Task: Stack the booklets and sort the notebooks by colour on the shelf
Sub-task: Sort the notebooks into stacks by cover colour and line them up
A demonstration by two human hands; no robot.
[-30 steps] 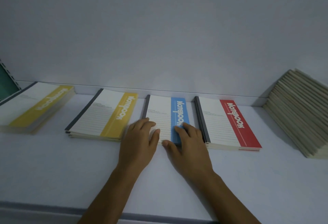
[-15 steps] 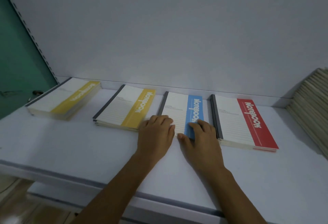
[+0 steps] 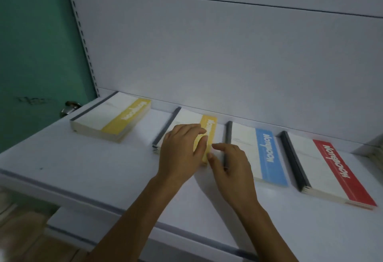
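Note:
Four piles of notebooks lie flat in a row on the white shelf (image 3: pixel 103 181). From left to right they are a thick yellow-banded pile (image 3: pixel 113 117), a thinner yellow-banded pile (image 3: pixel 191 119), a blue-banded pile (image 3: pixel 257 151) and a red-banded pile (image 3: pixel 329 170). My left hand (image 3: pixel 181 150) rests on the near half of the thinner yellow pile with its fingers relaxed. My right hand (image 3: pixel 231 167) lies beside it, fingers spread over the gap between that pile and the blue one, its thumb at the yellow pile's near corner.
The shelf's grey-edged front lip (image 3: pixel 62 193) runs across the lower left, with a lower shelf (image 3: pixel 68 226) beneath it. A green wall and a round door knob (image 3: pixel 69 107) stand at the left. A pale stack's edge (image 3: pixel 377 154) shows at the far right.
Both hands have left the blue pile and shifted left to the thinner yellow pile. The view has swung left, so the pale stack at the right has almost gone out of frame.

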